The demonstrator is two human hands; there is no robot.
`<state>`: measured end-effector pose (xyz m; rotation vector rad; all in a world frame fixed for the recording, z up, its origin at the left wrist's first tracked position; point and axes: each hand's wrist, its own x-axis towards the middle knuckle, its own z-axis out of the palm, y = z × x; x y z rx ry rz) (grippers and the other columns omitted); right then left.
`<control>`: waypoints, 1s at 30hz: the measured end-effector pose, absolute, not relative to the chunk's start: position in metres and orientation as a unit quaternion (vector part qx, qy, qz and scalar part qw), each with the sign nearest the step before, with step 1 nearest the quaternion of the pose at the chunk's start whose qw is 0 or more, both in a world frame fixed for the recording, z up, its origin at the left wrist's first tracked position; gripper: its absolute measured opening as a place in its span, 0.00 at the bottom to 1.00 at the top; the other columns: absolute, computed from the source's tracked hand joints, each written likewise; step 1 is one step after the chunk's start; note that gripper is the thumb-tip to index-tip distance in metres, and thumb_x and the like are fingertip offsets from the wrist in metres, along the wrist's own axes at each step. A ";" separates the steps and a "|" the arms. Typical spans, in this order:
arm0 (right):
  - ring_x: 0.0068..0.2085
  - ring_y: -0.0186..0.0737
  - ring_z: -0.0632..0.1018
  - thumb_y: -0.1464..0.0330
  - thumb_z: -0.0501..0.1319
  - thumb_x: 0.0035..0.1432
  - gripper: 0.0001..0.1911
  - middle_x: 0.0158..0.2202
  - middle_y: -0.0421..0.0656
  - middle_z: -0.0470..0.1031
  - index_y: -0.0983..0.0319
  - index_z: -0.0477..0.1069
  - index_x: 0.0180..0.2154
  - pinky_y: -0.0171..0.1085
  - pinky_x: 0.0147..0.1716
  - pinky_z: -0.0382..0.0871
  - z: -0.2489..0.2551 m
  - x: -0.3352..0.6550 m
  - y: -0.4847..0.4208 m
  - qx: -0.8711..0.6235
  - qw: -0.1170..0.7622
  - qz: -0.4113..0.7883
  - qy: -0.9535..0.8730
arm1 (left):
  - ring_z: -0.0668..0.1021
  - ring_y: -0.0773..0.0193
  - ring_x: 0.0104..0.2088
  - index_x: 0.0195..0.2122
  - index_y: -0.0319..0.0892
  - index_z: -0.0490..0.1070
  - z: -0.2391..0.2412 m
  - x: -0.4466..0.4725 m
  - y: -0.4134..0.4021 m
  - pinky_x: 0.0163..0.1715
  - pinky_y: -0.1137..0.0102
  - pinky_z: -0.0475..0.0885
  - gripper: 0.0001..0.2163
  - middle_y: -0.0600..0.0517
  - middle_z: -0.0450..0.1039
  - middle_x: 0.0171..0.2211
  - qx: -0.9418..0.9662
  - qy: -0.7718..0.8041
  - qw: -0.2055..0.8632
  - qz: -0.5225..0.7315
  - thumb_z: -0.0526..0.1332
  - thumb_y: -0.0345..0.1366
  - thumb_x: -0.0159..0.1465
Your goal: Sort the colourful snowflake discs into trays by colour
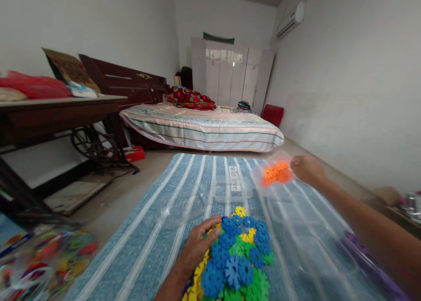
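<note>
My right hand grips the edge of a clear plastic box at the far right of the table. Inside it lie several orange gear-shaped pieces. My left hand rests with stretched fingers against the left side of a heap of gear-shaped plastic pieces, coloured blue, green and yellow. The fingertips touch the heap, and no piece shows in their grasp. One yellow piece sits at the heap's far edge. Beyond the heap stands a clear empty-looking container.
A blue striped cloth covers the table. More clear containers stand at the right, beside a purple item. Left of the table is a plastic bag of colourful pieces. A bed and sewing-machine table lie beyond.
</note>
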<state>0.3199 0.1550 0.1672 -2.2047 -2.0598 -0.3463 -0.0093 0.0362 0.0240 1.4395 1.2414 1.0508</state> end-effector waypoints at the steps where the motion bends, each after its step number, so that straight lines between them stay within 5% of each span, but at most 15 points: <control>1: 0.38 0.47 0.77 0.68 0.44 0.63 0.19 0.36 0.56 0.75 0.66 0.73 0.39 0.38 0.31 0.65 0.170 0.309 0.144 -0.717 0.048 -0.126 -0.684 | 0.70 0.50 0.54 0.44 0.45 0.75 0.024 -0.009 0.036 0.57 0.57 0.61 0.20 0.48 0.72 0.51 0.578 0.499 0.479 0.433 0.60 0.51 0.56; 7: 0.30 0.43 0.76 0.70 0.47 0.60 0.15 0.30 0.51 0.76 0.65 0.72 0.34 0.37 0.27 0.57 0.155 0.239 0.073 -0.598 0.038 -0.201 -0.775 | 0.75 0.53 0.47 0.45 0.41 0.74 0.016 -0.006 0.036 0.52 0.59 0.66 0.24 0.47 0.76 0.45 0.549 0.461 0.524 0.460 0.55 0.54 0.58; 12: 0.20 0.35 0.65 0.74 0.51 0.57 0.12 0.19 0.43 0.69 0.64 0.70 0.25 0.39 0.26 0.51 0.138 0.208 0.035 -0.387 0.173 -0.376 -0.824 | 0.74 0.54 0.46 0.44 0.38 0.74 0.015 -0.003 0.035 0.51 0.60 0.65 0.28 0.47 0.77 0.42 0.529 0.431 0.552 0.479 0.50 0.57 0.60; 17: 0.20 0.35 0.61 0.77 0.53 0.55 0.09 0.18 0.40 0.64 0.69 0.73 0.33 0.40 0.28 0.51 0.144 0.207 0.028 -0.267 0.249 -0.474 -0.801 | 0.74 0.54 0.47 0.43 0.39 0.75 0.012 -0.003 0.035 0.52 0.61 0.65 0.28 0.47 0.77 0.42 0.493 0.397 0.589 0.503 0.51 0.58 0.58; 23: 0.20 0.35 0.63 0.76 0.53 0.56 0.10 0.17 0.40 0.65 0.67 0.74 0.32 0.40 0.28 0.52 0.150 0.215 0.031 -0.318 0.238 -0.468 -0.790 | 0.75 0.51 0.47 0.42 0.37 0.75 0.012 -0.003 0.036 0.51 0.59 0.66 0.27 0.45 0.76 0.43 0.475 0.401 0.599 0.505 0.54 0.57 0.57; 30: 0.36 0.49 0.76 0.70 0.48 0.58 0.17 0.34 0.57 0.76 0.68 0.74 0.38 0.41 0.33 0.61 0.159 0.265 0.122 -0.709 0.124 -0.152 -0.677 | 0.76 0.51 0.46 0.45 0.40 0.75 0.021 -0.007 0.033 0.49 0.59 0.68 0.22 0.46 0.76 0.44 0.503 0.453 0.585 0.446 0.62 0.49 0.54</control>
